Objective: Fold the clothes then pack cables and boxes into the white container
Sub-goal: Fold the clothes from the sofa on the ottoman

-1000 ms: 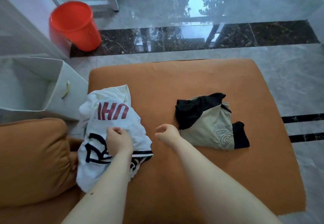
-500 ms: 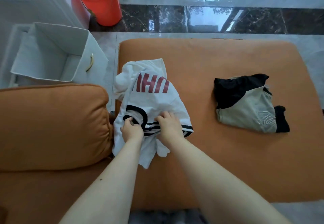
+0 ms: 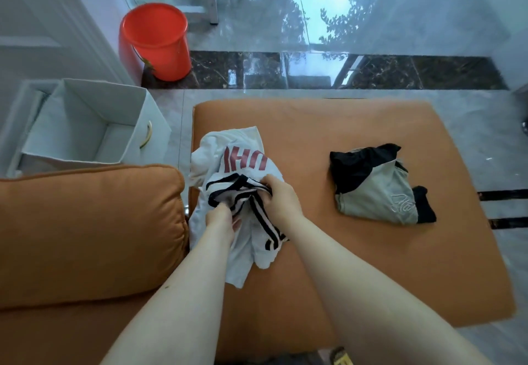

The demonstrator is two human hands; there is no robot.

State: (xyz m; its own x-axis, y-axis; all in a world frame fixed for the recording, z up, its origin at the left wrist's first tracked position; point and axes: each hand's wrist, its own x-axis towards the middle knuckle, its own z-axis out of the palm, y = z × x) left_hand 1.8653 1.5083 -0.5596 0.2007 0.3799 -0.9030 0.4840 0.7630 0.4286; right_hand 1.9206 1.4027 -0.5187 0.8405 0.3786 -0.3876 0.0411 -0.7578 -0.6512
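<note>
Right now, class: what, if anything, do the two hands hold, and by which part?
Both the left hand and the right hand grip the white shirt, at its bunched black-striped trim near the middle.

The fingertips of the left hand (image 3: 221,219) and right hand (image 3: 281,197) are buried in the white shirt (image 3: 228,176), whose red print is partly folded under. Right of the shirt, the embroidered word on the grey-and-black garment (image 3: 377,190) is too small to read.
</note>
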